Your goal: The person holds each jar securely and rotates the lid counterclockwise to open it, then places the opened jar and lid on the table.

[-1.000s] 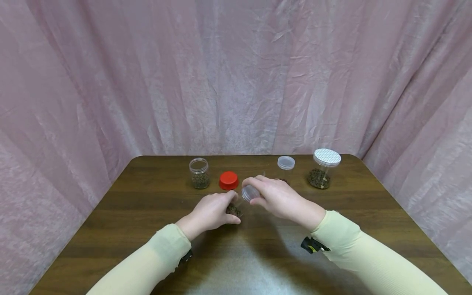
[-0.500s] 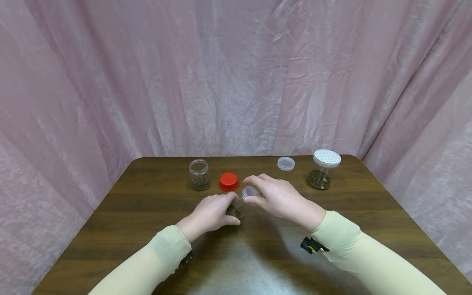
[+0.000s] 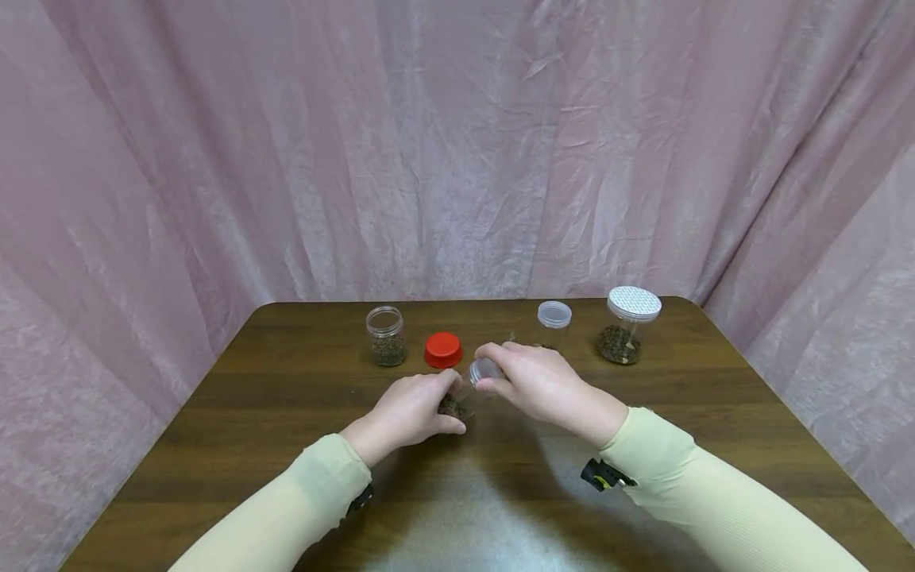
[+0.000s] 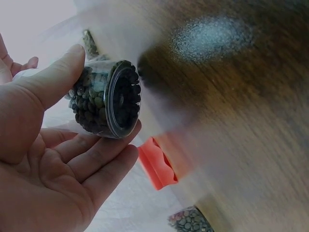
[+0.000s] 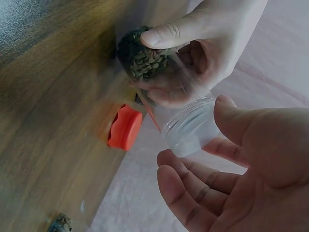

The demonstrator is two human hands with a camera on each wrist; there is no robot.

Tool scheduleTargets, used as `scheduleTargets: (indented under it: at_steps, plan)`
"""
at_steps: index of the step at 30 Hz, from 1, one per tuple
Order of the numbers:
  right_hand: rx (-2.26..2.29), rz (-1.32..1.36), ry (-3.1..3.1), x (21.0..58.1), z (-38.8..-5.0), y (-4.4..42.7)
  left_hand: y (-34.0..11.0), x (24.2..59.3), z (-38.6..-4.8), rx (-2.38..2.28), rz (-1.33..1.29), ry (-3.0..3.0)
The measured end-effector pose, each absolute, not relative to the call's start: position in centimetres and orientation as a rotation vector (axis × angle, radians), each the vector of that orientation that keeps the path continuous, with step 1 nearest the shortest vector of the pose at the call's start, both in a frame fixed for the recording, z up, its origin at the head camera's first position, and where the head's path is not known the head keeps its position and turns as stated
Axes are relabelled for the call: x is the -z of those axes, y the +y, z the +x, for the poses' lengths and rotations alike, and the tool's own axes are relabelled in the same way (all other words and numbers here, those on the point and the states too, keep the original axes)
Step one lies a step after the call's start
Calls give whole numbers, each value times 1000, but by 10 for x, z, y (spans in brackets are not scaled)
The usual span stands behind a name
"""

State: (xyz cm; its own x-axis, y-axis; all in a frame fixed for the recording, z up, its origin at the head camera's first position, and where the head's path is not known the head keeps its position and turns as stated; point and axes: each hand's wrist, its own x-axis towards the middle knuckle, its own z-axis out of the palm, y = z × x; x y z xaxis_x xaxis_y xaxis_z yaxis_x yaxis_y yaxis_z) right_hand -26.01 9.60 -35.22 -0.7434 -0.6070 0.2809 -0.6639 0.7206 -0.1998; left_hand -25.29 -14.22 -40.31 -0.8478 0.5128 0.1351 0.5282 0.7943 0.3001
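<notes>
A clear jar part-filled with dark pellets is tilted, its lidded end toward my right hand. My left hand grips the jar near its pellet-filled base, thumb on one side and fingers on the other. At the other end is a translucent lid, which the thumb and fingers of my right hand pinch by its rim. Beyond the hands stand a red lid and, to its left, a lidless jar with pellets low inside.
A jar with a translucent lid stands behind my right hand, partly hidden. Right of it is a larger jar with a white patterned lid. Everything is on a brown wooden table, with a pink curtain behind.
My right hand has shifted very slightly on the translucent lid, its fingers closing nearer around it. My left hand and the jar have stayed in place.
</notes>
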Motion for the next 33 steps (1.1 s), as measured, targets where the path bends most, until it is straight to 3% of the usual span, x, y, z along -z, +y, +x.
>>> scheduleTargets:
  at_steps: [33]
  plan:
    - [-470, 1179, -2675, 355, -259, 100, -141, 401, -253, 524, -817, -2975]
